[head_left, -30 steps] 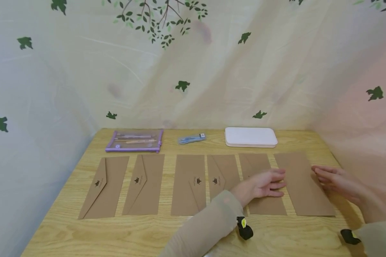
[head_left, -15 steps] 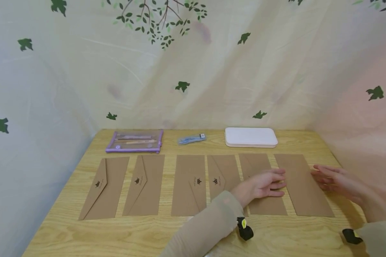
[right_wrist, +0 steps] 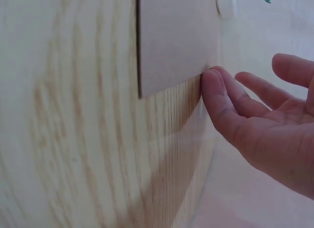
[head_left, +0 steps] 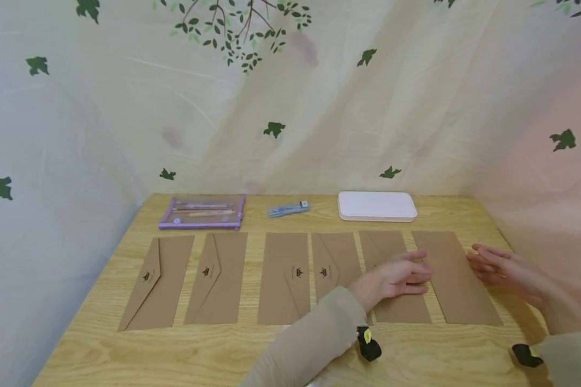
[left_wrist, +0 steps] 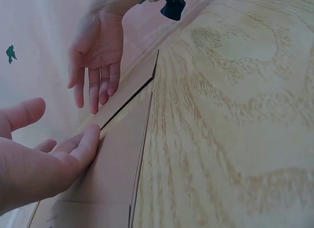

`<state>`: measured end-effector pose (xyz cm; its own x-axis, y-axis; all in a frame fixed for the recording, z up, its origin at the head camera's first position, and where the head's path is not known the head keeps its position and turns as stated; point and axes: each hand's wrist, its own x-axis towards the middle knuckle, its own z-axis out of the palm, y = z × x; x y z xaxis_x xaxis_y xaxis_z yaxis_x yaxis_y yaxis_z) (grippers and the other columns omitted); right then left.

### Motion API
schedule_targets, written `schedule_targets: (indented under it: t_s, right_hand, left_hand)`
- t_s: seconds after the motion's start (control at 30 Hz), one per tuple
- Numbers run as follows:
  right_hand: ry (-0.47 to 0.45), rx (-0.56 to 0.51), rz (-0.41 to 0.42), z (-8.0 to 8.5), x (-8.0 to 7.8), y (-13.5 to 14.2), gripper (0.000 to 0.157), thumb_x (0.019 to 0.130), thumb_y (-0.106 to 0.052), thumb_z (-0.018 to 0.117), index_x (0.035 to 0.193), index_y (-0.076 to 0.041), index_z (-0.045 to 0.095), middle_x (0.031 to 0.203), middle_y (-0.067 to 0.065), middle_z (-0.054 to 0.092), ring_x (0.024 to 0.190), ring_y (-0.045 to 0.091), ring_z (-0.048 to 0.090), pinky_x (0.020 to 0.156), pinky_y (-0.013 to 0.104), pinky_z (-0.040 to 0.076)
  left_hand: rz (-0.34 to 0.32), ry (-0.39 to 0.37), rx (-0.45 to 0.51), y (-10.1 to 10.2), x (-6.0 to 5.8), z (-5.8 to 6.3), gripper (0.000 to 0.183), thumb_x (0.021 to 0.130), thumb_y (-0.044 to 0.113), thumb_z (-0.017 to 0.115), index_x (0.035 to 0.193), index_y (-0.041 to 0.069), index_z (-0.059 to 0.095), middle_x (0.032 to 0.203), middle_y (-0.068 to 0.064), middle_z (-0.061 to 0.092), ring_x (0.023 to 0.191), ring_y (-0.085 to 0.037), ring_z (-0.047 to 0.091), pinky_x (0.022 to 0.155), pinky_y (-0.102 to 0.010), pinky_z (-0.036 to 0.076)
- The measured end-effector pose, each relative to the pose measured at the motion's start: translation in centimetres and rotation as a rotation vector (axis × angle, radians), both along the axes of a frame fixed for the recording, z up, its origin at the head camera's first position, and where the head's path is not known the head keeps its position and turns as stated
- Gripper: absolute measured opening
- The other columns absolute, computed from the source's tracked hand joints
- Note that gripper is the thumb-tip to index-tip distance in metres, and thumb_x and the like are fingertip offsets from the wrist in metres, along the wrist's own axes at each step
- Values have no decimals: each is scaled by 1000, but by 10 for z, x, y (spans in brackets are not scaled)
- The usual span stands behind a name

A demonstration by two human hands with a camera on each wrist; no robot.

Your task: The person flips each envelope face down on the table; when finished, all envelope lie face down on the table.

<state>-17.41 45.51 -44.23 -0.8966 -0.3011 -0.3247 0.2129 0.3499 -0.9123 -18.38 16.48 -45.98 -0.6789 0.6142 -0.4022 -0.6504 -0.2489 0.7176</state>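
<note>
A plain brown envelope (head_left: 457,279) lies flat at the right end of a row of envelopes, between my two hands. Above the neighbouring envelope (head_left: 384,242), my left hand (head_left: 399,277) has its fingers extended, the tips at the plain envelope's left edge. At the opposite edge is my right hand (head_left: 518,274), fingers loosely bent. In the right wrist view, the fingertips (right_wrist: 213,83) of that hand meet the envelope's edge, without a visible grip. The left wrist view shows my left hand (left_wrist: 44,164) low over the envelopes, its palm partly cut off.
Several more brown envelopes (head_left: 281,274), some with a crown print, continue the row leftward. Behind them lie a clear pencil pouch with purple trim (head_left: 203,212), a small blue packet (head_left: 288,209) and a white case (head_left: 377,206). A fabric backdrop (head_left: 271,161) rises behind the wooden table (head_left: 174,355).
The rightmost envelope's far end, blurred a second ago, now lies still and flat. Its position has shifted very slightly left. My fingers have moved only a little.
</note>
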Motion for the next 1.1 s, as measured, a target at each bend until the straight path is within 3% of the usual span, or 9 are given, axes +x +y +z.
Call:
schedule_targets:
  t_s: [0.2, 0.3, 0.5, 0.67, 0.77, 0.97, 1.1]
  right_hand:
    - [6, 7, -12, 4, 4, -4, 69, 113, -26, 31, 149, 23, -3, 119, -26, 59, 103, -7, 61, 83, 19, 55]
    - [57, 60, -23, 8, 9, -8, 66, 113, -23, 34, 148, 24, 3, 117, -29, 58, 103, -12, 58, 82, 16, 54]
    - [183, 129, -39, 18, 15, -25, 60, 111, -20, 43, 149, 21, 22, 117, -32, 56, 103, -14, 57, 81, 14, 54]
    - [225, 140, -10, 25, 16, -43, 54, 110, -17, 46, 149, 18, 30, 119, -30, 59, 105, -10, 59, 82, 17, 55]
    - [211, 175, 14, 30, 15, -56, 59, 110, -22, 45, 149, 19, 27, 131, -16, 59, 108, -9, 59, 84, 20, 55]
    - [190, 177, 59, 34, 16, -85, 60, 111, -27, 44, 151, 14, 29, 151, 30, 40, 113, -7, 56, 89, 21, 54]
    - [169, 154, 66, 32, 16, -102, 62, 110, -29, 46, 153, 12, 28, 148, 33, 43, 118, 5, 59, 90, 22, 54]
  left_hand:
    - [32, 28, 5, 0, 2, -2, 54, 94, -11, 59, 143, 10, 55, 135, -16, 59, 122, -34, 60, 104, -60, 46]
    - [52, 63, 17, -3, 2, -2, 57, 91, -17, 59, 142, 8, 56, 138, -19, 56, 119, -38, 61, 99, -61, 48]
    - [116, 201, -3, -18, 0, 8, 51, 85, -22, 63, 131, 2, 65, 124, -20, 66, 109, -47, 65, 86, -56, 57]
    - [149, 335, -56, -38, -7, 18, 48, 82, -22, 66, 124, 2, 69, 116, -19, 68, 100, -42, 69, 85, -55, 58]
    - [150, 397, -93, -51, -12, 21, 47, 82, -21, 67, 123, 2, 70, 117, -19, 68, 93, -33, 71, 83, -51, 60]
    - [162, 425, -139, -72, -20, 19, 44, 83, -17, 70, 120, 6, 72, 122, -20, 67, 89, -27, 72, 81, -46, 61]
    - [161, 427, -175, -84, -20, 15, 44, 84, -14, 72, 125, 5, 70, 125, -20, 65, 88, -24, 71, 80, -44, 61]
